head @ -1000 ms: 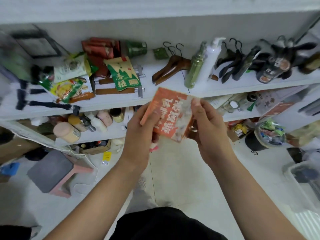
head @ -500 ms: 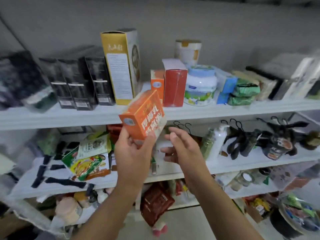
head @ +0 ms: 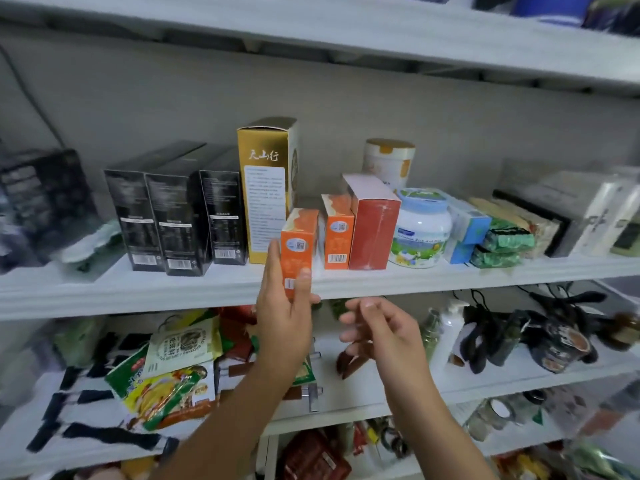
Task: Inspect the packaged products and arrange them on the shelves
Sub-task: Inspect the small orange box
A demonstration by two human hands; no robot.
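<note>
Up on the white shelf [head: 138, 289], three glossy black cartons [head: 173, 220] stand at the left, then a tall gold box [head: 263, 188]. Just right of it, the left hand [head: 285, 317] grips a small orange box [head: 298, 244] upright at the shelf's front lip, thumb across its face, in the gap before a matching orange box [head: 337, 233] and a red carton [head: 374, 230]. The hand hides its base. The right hand [head: 381, 327] hangs below the lip, fingers loosely curled, holding nothing.
</note>
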